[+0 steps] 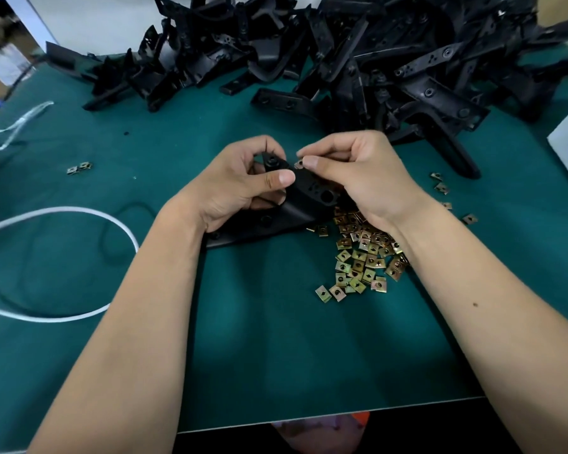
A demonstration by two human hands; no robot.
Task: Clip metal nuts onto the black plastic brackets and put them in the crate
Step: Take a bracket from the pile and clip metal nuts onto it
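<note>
A white cord (63,263) loops on the green table (276,339) at nine o'clock, with two loose nuts (78,168) above it. In the middle, the left hand (240,185) grips a black bracket (305,198), thumb on top and fingers curled under it. The right hand (358,172) pinches one small nut (298,164) between thumb and first finger, right at the bracket's top edge. A pile of nuts (364,253) lies at four o'clock, under the right wrist. A heap of brackets (341,54) sits at twelve o'clock.
</note>
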